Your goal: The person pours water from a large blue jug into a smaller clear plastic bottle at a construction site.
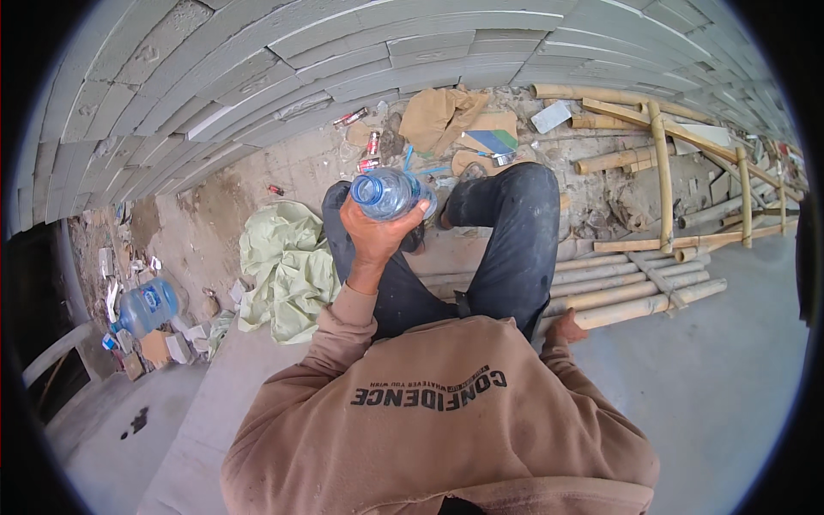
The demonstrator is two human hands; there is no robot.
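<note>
My left hand (378,232) is closed around a clear plastic water bottle (402,194), raised above my left knee. The bottle's mouth, ringed in blue, tilts up toward me, and no cap shows on it. Down beside my right hip, my right hand (565,328) rests next to a bundle of bamboo poles (635,290). It looks loosely open and holds nothing that I can see; part of its fingers is hidden. Close to my left leg lies a crumpled pale green sack (287,266).
Stacked grey blocks (343,51) form a wall ahead. Torn brown paper (439,118), red cans (372,142) and scraps litter the ground before my feet. A bamboo ladder-like frame (661,176) stands at the right. On the left, a large blue water jug (148,306) lies among rubble.
</note>
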